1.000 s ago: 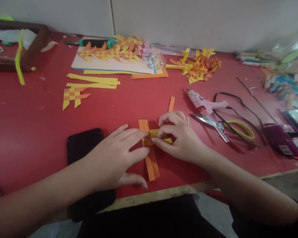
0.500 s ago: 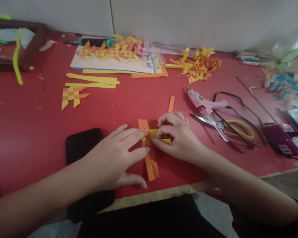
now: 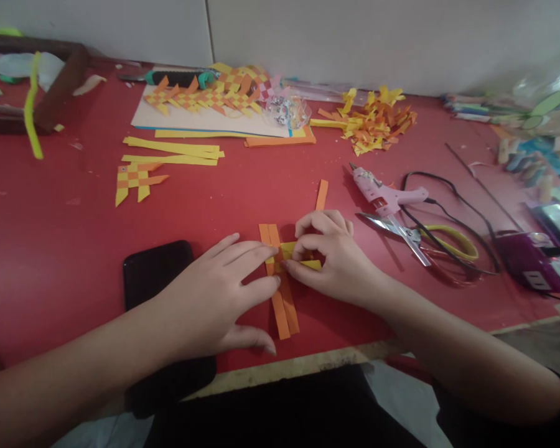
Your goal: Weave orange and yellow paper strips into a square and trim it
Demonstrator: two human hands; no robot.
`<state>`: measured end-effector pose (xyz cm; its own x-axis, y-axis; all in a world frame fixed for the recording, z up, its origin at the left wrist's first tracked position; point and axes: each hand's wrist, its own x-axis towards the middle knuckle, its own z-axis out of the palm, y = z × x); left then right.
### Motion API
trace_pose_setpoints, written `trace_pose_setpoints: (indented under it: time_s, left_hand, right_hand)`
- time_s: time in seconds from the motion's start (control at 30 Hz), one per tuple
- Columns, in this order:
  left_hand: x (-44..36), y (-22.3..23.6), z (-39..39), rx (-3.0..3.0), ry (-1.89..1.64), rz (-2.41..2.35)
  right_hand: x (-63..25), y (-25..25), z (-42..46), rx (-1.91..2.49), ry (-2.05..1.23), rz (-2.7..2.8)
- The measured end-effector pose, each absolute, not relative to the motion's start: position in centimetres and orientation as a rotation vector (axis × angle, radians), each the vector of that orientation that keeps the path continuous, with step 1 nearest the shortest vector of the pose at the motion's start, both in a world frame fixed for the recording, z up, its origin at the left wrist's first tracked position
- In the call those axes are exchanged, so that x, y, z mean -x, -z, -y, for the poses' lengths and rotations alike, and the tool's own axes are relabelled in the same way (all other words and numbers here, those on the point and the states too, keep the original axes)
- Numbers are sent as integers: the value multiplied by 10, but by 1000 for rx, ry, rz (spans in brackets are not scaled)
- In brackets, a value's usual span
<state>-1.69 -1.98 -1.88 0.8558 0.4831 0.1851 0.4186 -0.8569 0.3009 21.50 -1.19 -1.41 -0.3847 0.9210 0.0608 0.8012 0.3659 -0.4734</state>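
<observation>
Two orange paper strips lie side by side on the red table, crossed by yellow paper strips that are woven through them. My left hand is spread open, its fingertips resting on the left side of the weave. With thumb and index finger close together, my right hand pinches at a yellow strip near the crossing; the fingers partly hide that spot. Just past its knuckles, another orange strip sticks out, its lower end covered by the hand.
A black phone lies under my left forearm. Scissors and a pink glue gun with its cord lie at right. Behind are a finished woven fish, yellow strips, paper scraps and more woven fish.
</observation>
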Motion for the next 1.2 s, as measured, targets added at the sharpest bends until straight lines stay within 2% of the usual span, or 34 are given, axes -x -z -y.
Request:
trace_pose_setpoints:
  time_s: [0.8, 1.03, 1.2]
  left_hand:
    - [17, 17, 21, -2782, -376, -689]
    - [16, 17, 20, -2780, -372, -701]
    - [17, 17, 20, -2778, -378, -695]
  right_hand:
    - [-211, 16, 12, 1595, -547, 2274]
    - [-226, 13, 13, 1384, -685, 2256]
    - [-234, 14, 14, 1393, -601, 2256]
